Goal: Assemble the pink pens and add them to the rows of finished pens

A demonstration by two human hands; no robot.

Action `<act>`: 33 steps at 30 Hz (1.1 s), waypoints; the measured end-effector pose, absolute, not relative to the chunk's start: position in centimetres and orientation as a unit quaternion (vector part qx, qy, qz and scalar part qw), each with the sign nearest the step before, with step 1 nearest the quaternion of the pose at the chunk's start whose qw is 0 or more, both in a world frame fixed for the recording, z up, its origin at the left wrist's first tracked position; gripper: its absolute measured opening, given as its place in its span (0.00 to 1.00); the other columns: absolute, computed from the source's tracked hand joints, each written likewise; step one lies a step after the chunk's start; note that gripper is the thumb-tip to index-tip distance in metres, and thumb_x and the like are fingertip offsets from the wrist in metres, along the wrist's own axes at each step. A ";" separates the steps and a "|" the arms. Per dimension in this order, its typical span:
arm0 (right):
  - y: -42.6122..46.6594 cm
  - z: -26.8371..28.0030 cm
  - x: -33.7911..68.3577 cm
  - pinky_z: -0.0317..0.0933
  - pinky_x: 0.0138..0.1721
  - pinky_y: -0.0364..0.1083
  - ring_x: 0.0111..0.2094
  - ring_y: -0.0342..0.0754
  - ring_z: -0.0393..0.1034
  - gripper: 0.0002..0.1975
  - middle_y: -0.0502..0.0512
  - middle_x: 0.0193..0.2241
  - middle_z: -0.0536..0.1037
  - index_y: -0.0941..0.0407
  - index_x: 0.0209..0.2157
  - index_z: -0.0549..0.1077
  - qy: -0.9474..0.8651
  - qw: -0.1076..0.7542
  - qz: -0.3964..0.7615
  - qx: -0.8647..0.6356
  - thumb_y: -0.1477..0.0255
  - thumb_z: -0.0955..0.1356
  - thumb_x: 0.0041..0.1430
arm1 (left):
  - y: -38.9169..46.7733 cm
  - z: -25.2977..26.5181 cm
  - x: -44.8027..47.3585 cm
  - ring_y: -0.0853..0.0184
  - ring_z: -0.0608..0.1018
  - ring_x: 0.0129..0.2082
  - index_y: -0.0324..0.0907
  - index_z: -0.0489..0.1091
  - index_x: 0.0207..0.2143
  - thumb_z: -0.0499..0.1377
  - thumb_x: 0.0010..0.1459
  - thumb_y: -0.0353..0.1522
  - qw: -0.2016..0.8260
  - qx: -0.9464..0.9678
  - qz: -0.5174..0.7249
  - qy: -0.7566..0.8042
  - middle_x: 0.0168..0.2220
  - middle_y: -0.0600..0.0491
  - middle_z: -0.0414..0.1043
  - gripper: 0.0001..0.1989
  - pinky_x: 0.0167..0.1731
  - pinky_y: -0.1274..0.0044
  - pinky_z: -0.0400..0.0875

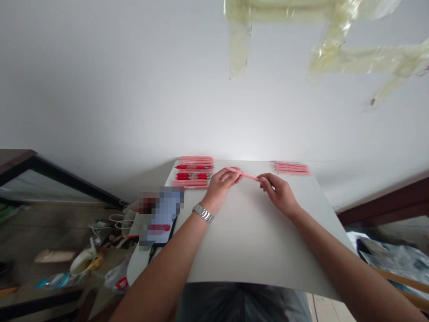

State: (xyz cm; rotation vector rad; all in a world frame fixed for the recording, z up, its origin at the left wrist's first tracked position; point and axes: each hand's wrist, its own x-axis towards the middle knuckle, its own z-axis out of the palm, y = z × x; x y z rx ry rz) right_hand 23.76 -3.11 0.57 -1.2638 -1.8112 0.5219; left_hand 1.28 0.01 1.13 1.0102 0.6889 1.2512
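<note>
Pink pen (250,176), slim and straight, is held above the white surface (254,250) in the head view, between the two hands and toward the far edge by the wall (134,89). The left hand (217,190) pinches it toward one end with thumb and fingers, a short length jutting past them; the right hand (280,193) grips the opposite end between thumb and fingers. Both hands are closed narrowly on it, leaving part of the barrel bare between them. Holding it at two points probably steadies it against twisting and lets each end be worked separately.

Near the far left corner lies a batch of pens (190,183), pink ones with red pens (194,176) among them, laid side by side and pointing the same way. A smaller row of pink pens (292,168) lies at the far right, likewise parallel. Setting one group on each side likely keeps them from mixing and leaves the middle for handwork, within reach of either arm.

A smartphone (164,223), partly pixelated, lies at the left edge near the left forearm, perhaps where it can be glanced at without hindering the hands. A metal-banded wristwatch (203,212) circles the left wrist.
</note>
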 end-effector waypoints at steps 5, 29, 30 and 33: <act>-2.9 0.1 23.7 0.67 0.34 0.46 0.32 0.48 0.72 0.15 0.53 0.33 0.77 0.53 0.47 0.72 -0.708 0.455 0.191 -0.506 0.57 0.69 0.66 | 0.2 1.1 1.2 0.64 0.81 0.46 0.41 0.79 0.37 0.72 0.54 0.38 0.636 0.427 0.563 0.310 0.46 0.49 0.79 0.12 0.56 0.67 0.73; -3.2 0.7 23.7 0.67 0.34 0.46 0.30 0.46 0.73 0.15 0.53 0.31 0.77 0.54 0.42 0.72 -0.726 0.413 0.224 -0.502 0.58 0.62 0.73 | 0.1 1.6 1.2 0.63 0.81 0.46 0.40 0.79 0.37 0.72 0.54 0.38 0.637 0.431 0.560 0.310 0.45 0.48 0.80 0.13 0.55 0.67 0.73; -3.2 0.7 23.7 0.68 0.34 0.46 0.30 0.47 0.73 0.15 0.54 0.32 0.77 0.54 0.43 0.73 -0.726 0.415 0.223 -0.502 0.58 0.62 0.73 | 0.1 1.6 1.2 0.63 0.81 0.46 0.40 0.79 0.37 0.72 0.54 0.38 0.635 0.433 0.560 0.310 0.45 0.48 0.80 0.13 0.55 0.67 0.73; -3.1 0.5 23.6 0.70 0.36 0.47 0.33 0.48 0.75 0.16 0.55 0.37 0.79 0.53 0.50 0.72 -0.721 0.429 0.215 -0.500 0.57 0.65 0.70 | 0.0 1.5 1.2 0.63 0.81 0.46 0.40 0.78 0.37 0.72 0.54 0.38 0.630 0.436 0.562 0.313 0.45 0.48 0.80 0.13 0.54 0.67 0.73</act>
